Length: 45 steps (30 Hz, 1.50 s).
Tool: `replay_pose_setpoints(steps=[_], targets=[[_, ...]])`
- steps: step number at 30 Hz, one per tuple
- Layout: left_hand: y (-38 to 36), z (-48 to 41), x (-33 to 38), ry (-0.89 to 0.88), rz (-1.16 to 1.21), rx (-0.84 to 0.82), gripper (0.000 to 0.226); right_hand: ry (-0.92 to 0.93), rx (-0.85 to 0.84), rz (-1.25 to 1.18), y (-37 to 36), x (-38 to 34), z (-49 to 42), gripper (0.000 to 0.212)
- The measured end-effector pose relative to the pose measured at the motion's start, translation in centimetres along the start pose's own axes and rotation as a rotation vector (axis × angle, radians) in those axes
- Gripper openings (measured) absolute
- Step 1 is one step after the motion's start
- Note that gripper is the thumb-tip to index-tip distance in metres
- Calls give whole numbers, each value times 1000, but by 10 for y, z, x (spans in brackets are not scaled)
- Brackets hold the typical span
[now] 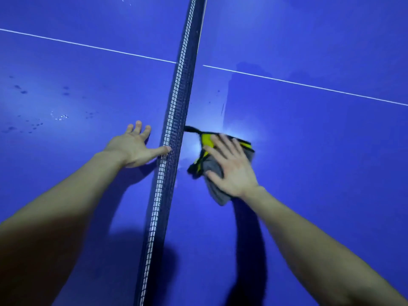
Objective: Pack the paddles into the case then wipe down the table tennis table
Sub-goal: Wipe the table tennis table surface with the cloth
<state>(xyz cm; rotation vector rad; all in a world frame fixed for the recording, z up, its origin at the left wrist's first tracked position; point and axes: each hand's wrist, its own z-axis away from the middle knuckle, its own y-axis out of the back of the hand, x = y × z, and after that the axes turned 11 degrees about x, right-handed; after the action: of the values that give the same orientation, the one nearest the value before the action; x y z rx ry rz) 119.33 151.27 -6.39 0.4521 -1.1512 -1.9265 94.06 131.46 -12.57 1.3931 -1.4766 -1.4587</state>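
I look straight down on the blue table tennis table (309, 151). Its dark net (176, 120) runs up the middle of the view. My right hand (231, 166) lies flat, fingers spread, on a grey cloth with yellow and black trim (213, 184) just right of the net. My left hand (134, 146) rests flat on the table left of the net, its thumb touching the net's mesh. No paddles or case are in view.
A white centre line (88, 45) crosses the table on both sides of the net. Dark spots and droplets (33, 124) dot the left half. A wet streak (225, 102) shows on the right half above the cloth.
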Motion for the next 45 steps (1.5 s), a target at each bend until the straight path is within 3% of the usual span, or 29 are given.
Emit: replay_pose_setpoints(steps=[3, 6, 8, 11, 13, 15, 17, 20, 22, 25, 29, 32, 34, 37, 39, 42, 45], targets=[[-1, -1, -6, -16, 10, 2, 121, -506, 144, 170, 21, 92, 6, 78], [-3, -1, -7, -17, 12, 13, 111, -906, 209, 204, 11, 92, -14, 83], [-3, -1, -5, -20, 2, 16, 106, -784, 213, 226, -2, 37, -25, 80], [4, -2, -7, -12, 6, -9, 101, -149, 34, 31, -14, -50, -20, 75], [6, -2, -8, -13, 0, -31, 99, 259, -94, -90, -12, -51, -19, 73], [6, -4, -8, -10, -6, -36, 98, 443, -142, -113, -14, -8, -52, 73], [5, -3, -7, -5, -5, -34, 98, 261, -45, -30, -21, 38, -109, 75], [2, -2, -7, -6, 9, -27, 96, -269, 86, 88, -24, 72, -185, 78], [4, -1, -6, -5, 12, -19, 96, -360, 115, 118, -33, 60, -190, 76], [6, 0, -7, -11, 16, -21, 94, -162, 128, 63, -24, 9, -118, 73], [7, -1, -8, -15, 14, -25, 95, 312, -149, -141, -4, -62, 6, 80], [7, 0, -7, 2, 25, -19, 95, 576, -245, -177, -7, -36, -15, 78], [7, -1, -8, -1, 28, -20, 90, 459, -159, -96, -17, 2, -81, 79], [7, 1, -7, -6, 42, -23, 88, 31, 13, 27, -25, 56, -187, 76], [7, 1, -8, -6, 43, -19, 88, -107, 57, 76, -32, 62, -213, 74], [7, 0, -10, -4, 54, -28, 88, -50, 100, 23, -30, 27, -169, 70], [3, 0, -11, -13, 63, -10, 88, 246, -46, -92, -14, -8, -78, 75]])
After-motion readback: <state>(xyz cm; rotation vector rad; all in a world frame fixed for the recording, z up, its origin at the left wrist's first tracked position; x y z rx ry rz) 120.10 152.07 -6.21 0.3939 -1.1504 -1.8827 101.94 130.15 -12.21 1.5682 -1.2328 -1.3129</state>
